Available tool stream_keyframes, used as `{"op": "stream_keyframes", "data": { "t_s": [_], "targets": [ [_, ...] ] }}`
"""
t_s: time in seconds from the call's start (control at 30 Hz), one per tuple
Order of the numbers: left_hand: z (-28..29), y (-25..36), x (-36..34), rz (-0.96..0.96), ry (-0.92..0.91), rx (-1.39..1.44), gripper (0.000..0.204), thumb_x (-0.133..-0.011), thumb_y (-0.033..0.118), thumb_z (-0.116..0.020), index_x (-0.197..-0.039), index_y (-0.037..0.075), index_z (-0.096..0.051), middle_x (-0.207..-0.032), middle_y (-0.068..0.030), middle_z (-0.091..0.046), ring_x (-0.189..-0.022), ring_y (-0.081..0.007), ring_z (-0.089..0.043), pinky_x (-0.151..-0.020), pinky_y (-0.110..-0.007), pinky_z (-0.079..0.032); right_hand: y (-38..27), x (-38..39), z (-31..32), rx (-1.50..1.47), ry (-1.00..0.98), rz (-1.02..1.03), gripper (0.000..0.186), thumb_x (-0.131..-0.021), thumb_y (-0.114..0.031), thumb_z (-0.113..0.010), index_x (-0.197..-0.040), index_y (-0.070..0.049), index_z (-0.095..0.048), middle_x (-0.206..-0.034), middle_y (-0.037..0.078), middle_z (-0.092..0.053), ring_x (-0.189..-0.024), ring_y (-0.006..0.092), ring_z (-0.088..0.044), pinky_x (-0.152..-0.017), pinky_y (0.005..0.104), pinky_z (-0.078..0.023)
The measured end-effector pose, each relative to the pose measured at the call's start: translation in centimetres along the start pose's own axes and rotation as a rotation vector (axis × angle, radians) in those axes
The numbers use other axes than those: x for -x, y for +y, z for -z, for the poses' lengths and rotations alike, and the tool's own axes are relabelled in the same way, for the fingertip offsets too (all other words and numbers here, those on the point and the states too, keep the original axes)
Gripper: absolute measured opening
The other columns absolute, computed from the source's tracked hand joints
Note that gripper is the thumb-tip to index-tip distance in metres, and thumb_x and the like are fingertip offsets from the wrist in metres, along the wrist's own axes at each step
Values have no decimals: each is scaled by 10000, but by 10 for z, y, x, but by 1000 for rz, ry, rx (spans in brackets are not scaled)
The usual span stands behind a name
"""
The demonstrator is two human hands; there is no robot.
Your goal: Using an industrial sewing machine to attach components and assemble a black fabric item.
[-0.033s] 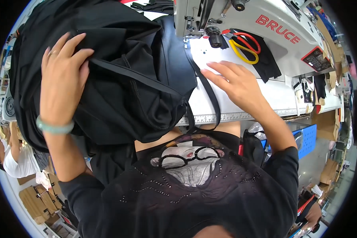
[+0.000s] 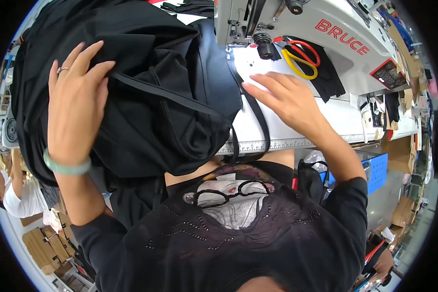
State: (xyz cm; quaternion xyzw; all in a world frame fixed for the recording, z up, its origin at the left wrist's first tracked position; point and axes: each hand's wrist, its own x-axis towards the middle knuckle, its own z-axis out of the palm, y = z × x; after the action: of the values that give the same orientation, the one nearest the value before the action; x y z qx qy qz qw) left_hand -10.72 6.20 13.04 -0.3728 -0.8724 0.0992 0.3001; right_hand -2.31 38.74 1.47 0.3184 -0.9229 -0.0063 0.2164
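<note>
A: What took up the most room?

B: The black fabric [image 2: 146, 126], heaped in loose folds across the left of the worktop and hanging over its front edge toward the person's lap.

A: And after that?

B: A pale sewing machine [image 2: 340, 34], at the upper right, then the white worktop [image 2: 289, 124] beneath it, with a ruler scale along its near edge.

A: The hands?

B: Well apart from each other. The left hand [image 2: 77, 104] lay over the heap, fingers spread, gripping nothing. The right hand [image 2: 292, 102] was palm-down above the worktop.

A: Was it holding anything?

B: Its fingertips were at a narrow black strap [image 2: 259, 114]; I couldn't tell whether they pinched it.

A: Smaller things?

B: Scissors [image 2: 304, 64] with red and yellow handles near the machine, a pale green bangle [image 2: 67, 166] around the left wrist, and a ring [image 2: 62, 69].
</note>
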Motion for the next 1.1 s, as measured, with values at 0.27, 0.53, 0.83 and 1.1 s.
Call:
{"op": "stream_keyframes", "data": {
  "t_s": [0.27, 0.53, 0.83, 1.1],
  "targets": [
    [-102, 110, -22, -245, -62, 874, 264, -766, 190, -715, -924, 41, -563, -968, -110, -573, -952, -311, -574, -867, -397, -454, 25, -44, -38, -49, -125, 321, 193, -697, -145, -606, -858, -36, -605, -1036, 83, -580, -927, 219, -583, -679, 316, -507],
    [-132, 97, -16, -384, -36, 738, 249, -816, 328, -652, -942, 136, -558, -844, -26, -543, -847, -219, -581, -876, -384, -410, 30, -34, -46, -292, 231, -336, 304, -668, 47, -680, -923, -119, -698, -792, 38, -676, -764, 218, -673, -717, 323, -554],
    [-125, 114, -18, -594, 135, 743, 144, -747, 157, -590, -888, 136, -609, -959, -2, -572, -970, -186, -562, -914, -395, -458, 22, -36, -45, -425, 106, -205, 287, -652, 108, -659, -904, -29, -656, -791, 86, -632, -721, 261, -632, -636, 336, -496],
    [-85, 83, -25, -361, 226, 1072, 160, -737, 162, -599, -870, 87, -646, -901, -58, -636, -915, -232, -628, -881, -421, -508, 29, -34, -45, -348, 171, -231, 251, -677, 7, -738, -917, -54, -692, -819, 82, -688, -806, 253, -669, -748, 333, -535]
  ]
}}
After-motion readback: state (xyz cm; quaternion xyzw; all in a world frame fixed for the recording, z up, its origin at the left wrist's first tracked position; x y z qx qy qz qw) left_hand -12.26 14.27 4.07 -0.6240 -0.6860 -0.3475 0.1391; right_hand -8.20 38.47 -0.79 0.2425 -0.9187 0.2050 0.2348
